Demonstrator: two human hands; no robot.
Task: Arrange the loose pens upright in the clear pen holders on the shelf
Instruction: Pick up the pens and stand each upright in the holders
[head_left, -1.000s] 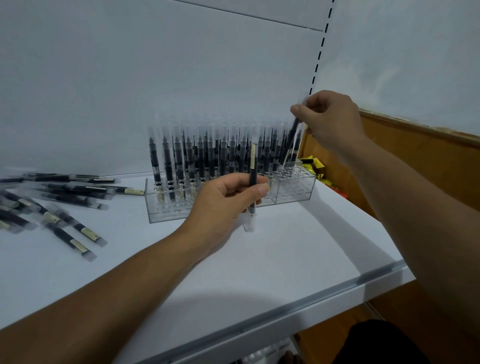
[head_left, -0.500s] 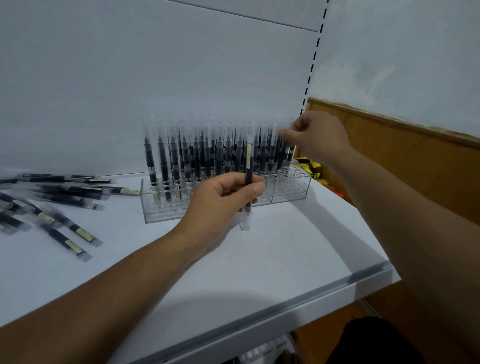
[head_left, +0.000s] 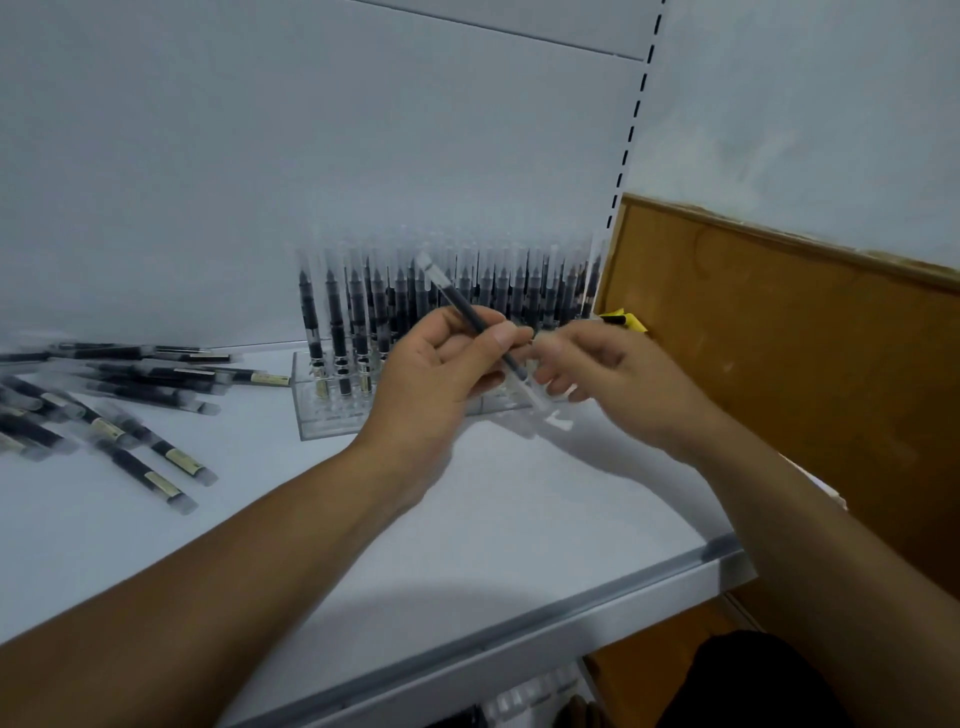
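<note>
Loose pens left of holder

No text, brand, number or sign can be read anywhere in view. The loose pens lying on the shelf each carry a small cream label band near one end. Similar bands show low on the standing pens in the clear pen holder, but any print on them is too small and blurred to make out. The yellow packet at the shelf's right end shows no legible print either.

Packed holder behind, loose pens left.
</note>
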